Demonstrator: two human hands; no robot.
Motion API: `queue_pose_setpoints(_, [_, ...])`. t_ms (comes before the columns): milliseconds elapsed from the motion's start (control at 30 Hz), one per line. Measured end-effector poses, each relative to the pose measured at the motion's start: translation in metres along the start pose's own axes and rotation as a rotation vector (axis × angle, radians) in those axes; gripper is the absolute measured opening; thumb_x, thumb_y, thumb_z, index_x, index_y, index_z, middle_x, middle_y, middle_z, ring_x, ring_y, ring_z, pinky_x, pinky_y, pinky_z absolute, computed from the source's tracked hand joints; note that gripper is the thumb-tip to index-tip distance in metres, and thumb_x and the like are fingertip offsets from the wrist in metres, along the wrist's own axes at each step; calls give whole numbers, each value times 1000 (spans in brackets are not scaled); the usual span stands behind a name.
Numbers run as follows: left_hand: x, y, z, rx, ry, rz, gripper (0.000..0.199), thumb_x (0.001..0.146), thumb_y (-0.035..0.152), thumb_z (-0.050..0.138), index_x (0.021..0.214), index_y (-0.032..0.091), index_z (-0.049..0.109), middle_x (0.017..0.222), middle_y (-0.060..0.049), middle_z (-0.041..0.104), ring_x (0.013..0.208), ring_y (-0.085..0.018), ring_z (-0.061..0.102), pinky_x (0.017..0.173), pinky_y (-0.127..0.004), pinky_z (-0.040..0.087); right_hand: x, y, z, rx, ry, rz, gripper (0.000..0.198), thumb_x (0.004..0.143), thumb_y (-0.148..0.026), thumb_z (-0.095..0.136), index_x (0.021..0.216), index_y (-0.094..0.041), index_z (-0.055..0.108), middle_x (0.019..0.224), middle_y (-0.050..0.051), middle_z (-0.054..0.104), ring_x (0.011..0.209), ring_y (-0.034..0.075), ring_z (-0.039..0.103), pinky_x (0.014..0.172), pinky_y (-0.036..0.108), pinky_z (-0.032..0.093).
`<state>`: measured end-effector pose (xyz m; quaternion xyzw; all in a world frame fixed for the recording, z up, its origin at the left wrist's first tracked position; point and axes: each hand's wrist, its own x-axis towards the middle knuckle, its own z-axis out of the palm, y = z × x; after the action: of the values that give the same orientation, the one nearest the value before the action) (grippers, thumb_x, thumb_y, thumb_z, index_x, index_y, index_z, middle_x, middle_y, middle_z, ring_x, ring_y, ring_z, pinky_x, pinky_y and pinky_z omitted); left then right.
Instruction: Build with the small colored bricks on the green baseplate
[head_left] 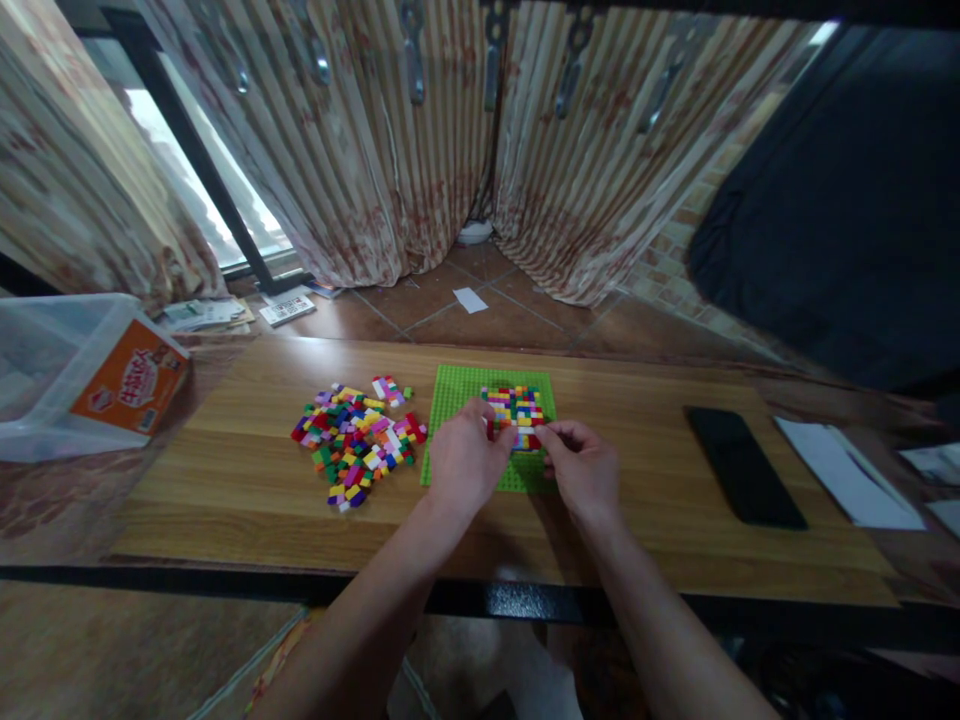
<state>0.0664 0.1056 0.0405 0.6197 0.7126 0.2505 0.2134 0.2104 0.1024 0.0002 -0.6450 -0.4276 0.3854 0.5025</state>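
A patch of mixed-colour building bricks (514, 402) sits on a green studded baseplate (454, 390) in the middle of the table. My left hand (466, 455) reaches over the plate from the left, fingers bent and closed at the patch's near left part. From the right, my right hand (586, 472) meets the patch's near right edge with thumb and forefinger pinched. A white building brick (527, 429) shows between the fingertips of both hands, its ends covered by them. Left of the plate lies a heap of loose bricks (360, 440) in many colours.
A black phone-like slab (742, 466) and white paper (847, 475) lie at the right of the wooden table (247, 450). A clear plastic bin (67, 370) with an orange label stands at the left. Curtains (420, 150) hang beyond, and metal hooks dangle above.
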Motion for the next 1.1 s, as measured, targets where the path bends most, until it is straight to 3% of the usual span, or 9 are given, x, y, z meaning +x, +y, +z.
queue_pose_setpoints(367, [0, 1, -2, 0, -1, -17, 22, 84, 39, 68, 95, 21, 66, 74, -2, 69, 71, -19, 65, 64, -27, 40, -1, 5, 0, -89, 20, -120, 34, 75, -53, 71, 71, -19, 68, 64, 1, 66, 52, 13, 53, 48, 26, 46])
queue_pose_setpoints(600, [1, 0, -2, -15, -16, -20, 21, 84, 39, 68, 94, 21, 67, 72, -1, 67, 68, -18, 63, 62, -26, 38, 2, 1, -2, -42, -22, -18, 37, 71, -56, 73, 71, -20, 69, 53, -4, 57, 46, 13, 50, 41, 25, 45])
queue_pose_setpoints(1100, [3, 1, -3, -22, -44, -33, 21, 84, 39, 69, 95, 21, 67, 73, -1, 68, 70, -18, 63, 64, -27, 40, 4, 0, -2, -119, -8, -115, 32, 75, -51, 70, 67, -21, 69, 62, 0, 66, 54, 15, 55, 54, 28, 44])
